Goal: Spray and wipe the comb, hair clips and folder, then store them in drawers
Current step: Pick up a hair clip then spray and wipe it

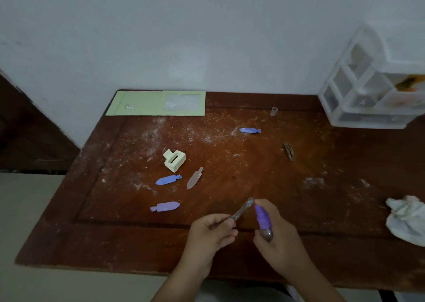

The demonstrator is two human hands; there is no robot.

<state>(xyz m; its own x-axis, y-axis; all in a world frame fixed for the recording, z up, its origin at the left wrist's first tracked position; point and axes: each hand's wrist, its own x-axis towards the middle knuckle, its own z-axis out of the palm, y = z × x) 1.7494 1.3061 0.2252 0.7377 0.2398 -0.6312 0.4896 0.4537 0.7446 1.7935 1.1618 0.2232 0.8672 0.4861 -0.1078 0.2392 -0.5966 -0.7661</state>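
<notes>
Dusty brown tabletop [241, 163] at the near edge: the left hand [210, 229] pinches a slim clip [241, 210], its long axis slanting far-right towards the purple spray bottle [263, 221] gripped upright in the right hand [279, 237], nozzle just beside the clip's tip.

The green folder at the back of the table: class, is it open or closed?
Open. The green folder lies spread flat, both panels side by side, with a clear pocket showing on the right one.
</notes>
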